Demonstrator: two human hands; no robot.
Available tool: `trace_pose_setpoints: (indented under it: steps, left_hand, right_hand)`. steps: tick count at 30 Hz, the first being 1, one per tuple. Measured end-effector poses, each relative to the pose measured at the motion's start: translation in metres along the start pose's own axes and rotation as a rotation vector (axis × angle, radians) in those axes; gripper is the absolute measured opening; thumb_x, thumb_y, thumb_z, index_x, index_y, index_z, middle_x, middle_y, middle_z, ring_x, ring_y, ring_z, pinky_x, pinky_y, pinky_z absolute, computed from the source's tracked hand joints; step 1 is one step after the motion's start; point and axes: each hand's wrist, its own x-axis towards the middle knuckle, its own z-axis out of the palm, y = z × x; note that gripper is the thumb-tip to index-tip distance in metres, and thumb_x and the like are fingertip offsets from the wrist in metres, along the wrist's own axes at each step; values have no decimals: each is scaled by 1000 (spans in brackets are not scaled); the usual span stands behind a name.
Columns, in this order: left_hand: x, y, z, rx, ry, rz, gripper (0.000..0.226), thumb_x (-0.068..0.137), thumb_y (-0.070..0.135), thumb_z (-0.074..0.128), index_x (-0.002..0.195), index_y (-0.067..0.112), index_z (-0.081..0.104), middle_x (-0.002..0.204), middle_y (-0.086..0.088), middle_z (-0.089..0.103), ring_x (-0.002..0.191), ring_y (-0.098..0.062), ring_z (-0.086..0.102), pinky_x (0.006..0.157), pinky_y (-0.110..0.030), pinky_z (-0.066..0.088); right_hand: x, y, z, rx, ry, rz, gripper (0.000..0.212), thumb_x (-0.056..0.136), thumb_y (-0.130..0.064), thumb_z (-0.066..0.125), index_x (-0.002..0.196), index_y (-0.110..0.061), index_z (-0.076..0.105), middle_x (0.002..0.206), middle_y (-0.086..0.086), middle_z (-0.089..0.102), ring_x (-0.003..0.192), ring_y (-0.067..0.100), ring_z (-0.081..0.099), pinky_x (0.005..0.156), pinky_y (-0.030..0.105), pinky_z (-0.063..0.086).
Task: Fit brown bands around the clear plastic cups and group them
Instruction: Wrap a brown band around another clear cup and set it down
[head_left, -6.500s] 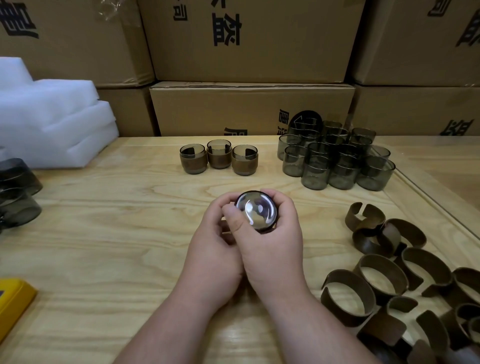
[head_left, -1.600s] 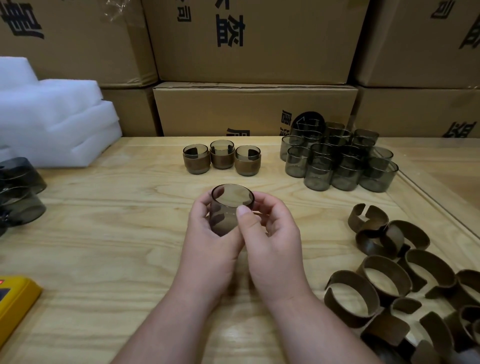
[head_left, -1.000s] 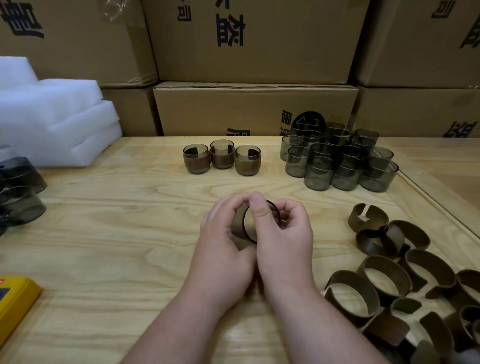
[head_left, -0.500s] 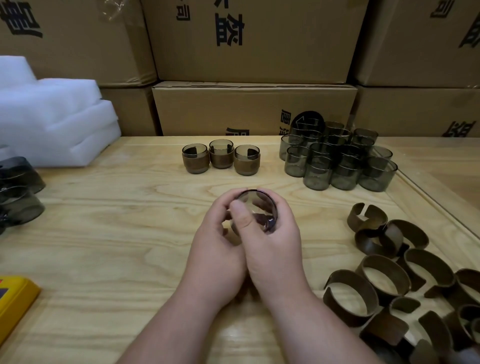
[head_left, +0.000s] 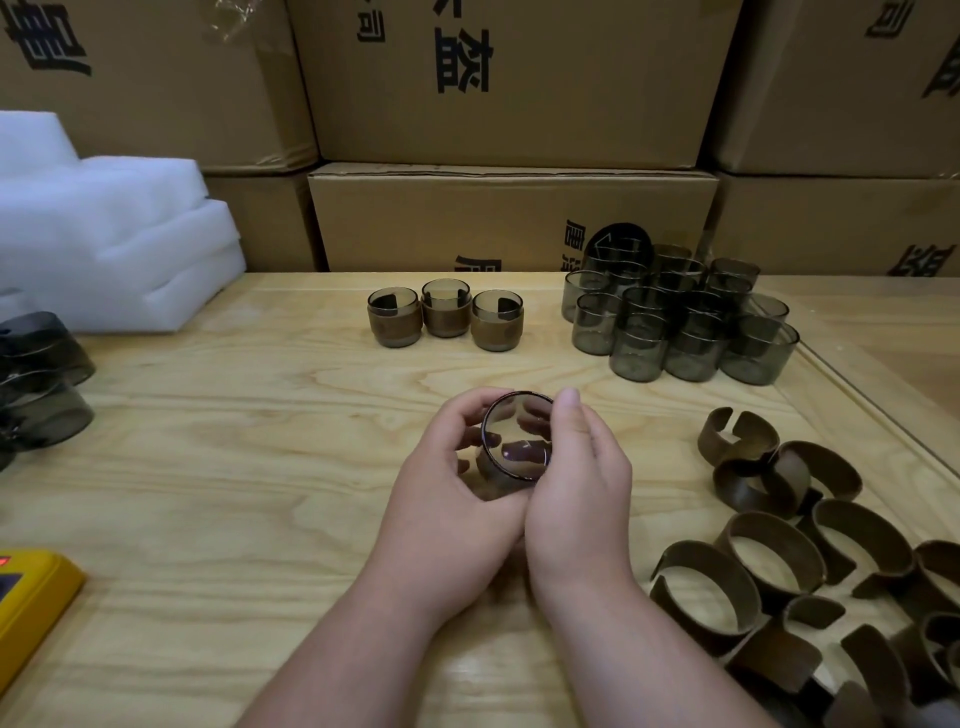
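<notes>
Across the top of the frame stand big brown cardboard boxes (head_left: 509, 83) with black letters on them. Below them a wooden table (head_left: 218, 467) fills the rest of the view. At the upper left lies a pile of white foam (head_left: 104, 228). At the lower right lies a heap of loose brown bands (head_left: 810, 561); they are open rings, some flat and some on edge. At the upper right a bunch of bare cups (head_left: 675, 322) stands close together, mouths up. Near the top middle three banded cups (head_left: 445, 318) stand in a row, side by side, each with a brown band around its lower part. At the left edge some dark cups (head_left: 41, 384) lie on their sides. A yellow thing (head_left: 31, 597) peeks in at the lower left.

Both arms come up from the bottom middle, and the two hands meet at the center of the frame, palms turned toward each other. The left hand (head_left: 457, 483) curls its fingers around the left side of the held cup (head_left: 517, 441). The right hand (head_left: 576, 478) wraps the right side, with its thumb pointing up along the rim. The held cup is above the table, tipped over so one round end faces the camera. Its long axis points from the camera away toward the boxes. I cannot tell if a band is on it.
</notes>
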Motion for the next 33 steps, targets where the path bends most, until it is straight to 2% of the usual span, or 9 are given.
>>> trace_pose_setpoints:
  steps: [5, 10, 13, 16, 18, 23, 26, 29, 33]
  left_hand:
    - [2, 1, -4, -117, 78, 0, 68, 59, 43, 84, 123, 39, 61, 117, 13, 74, 110, -8, 71, 90, -22, 55]
    - [1, 0, -8, -269, 81, -30, 73, 64, 30, 84, 131, 20, 58, 122, -4, 74, 112, -16, 71, 82, -20, 56]
    - [2, 0, -8, -327, 83, -29, 64, 72, 13, 78, 132, 15, 58, 116, -5, 75, 102, -14, 74, 71, -18, 57]
    - [3, -1, -7, -409, 101, -30, 56, 76, 12, 70, 130, 12, 56, 103, 2, 78, 86, -6, 74, 66, -16, 55]
    - [3, -1, -7, -472, 124, -43, 53, 77, 14, 68, 129, 10, 57, 100, 4, 78, 85, -4, 73, 63, -15, 55]
    - [4, -2, -7, -515, 163, -69, 50, 78, 20, 69, 126, 11, 59, 97, 4, 78, 84, -4, 73, 62, -15, 55]
    - [6, -4, -7, -538, 196, -93, 49, 78, 24, 72, 124, 12, 61, 98, 1, 77, 87, -11, 73, 65, -19, 57]
    - [7, -5, -7, -514, 221, -100, 60, 70, 37, 82, 122, 13, 64, 105, -4, 77, 96, -17, 73, 74, -22, 58]
    - [7, -3, -8, -559, 247, -114, 59, 67, 40, 82, 116, 11, 66, 98, -7, 76, 85, -15, 73, 64, -23, 57]
  right_hand:
    - [1, 3, -1, -48, -70, -14, 36, 92, -45, 47, 89, -21, 74, 89, 6, 77, 87, 22, 74, 74, 34, 60]
    - [-2, 5, 1, -70, -173, 3, 40, 92, -52, 49, 103, -19, 69, 100, 10, 76, 101, 29, 72, 92, 52, 58]
    - [-3, 6, 1, -60, -243, 23, 44, 93, -57, 49, 108, -20, 67, 102, 6, 76, 97, 22, 73, 82, 43, 59]
    - [-4, 4, 2, -54, -289, 27, 42, 92, -56, 52, 112, -21, 63, 91, -6, 75, 78, 2, 67, 66, 20, 51]
    - [-4, 4, 3, -64, -317, 21, 34, 97, -53, 56, 113, -24, 61, 85, -12, 73, 75, -2, 65, 64, 14, 49]
    - [-5, 3, 3, -53, -366, 19, 17, 104, -29, 51, 118, -22, 58, 87, -19, 75, 76, -5, 68, 64, 10, 49]
    - [-6, 4, 4, -77, -368, -9, 26, 98, -38, 55, 119, -23, 58, 93, -20, 76, 83, -4, 70, 68, 11, 50]
    - [-8, 6, 4, -130, -349, -31, 27, 97, -46, 56, 118, -29, 60, 101, -20, 74, 91, -3, 70, 72, 12, 50]
    - [-9, 7, 2, -154, -339, -46, 30, 92, -49, 48, 114, -33, 61, 95, -23, 71, 83, -6, 65, 70, 13, 48]
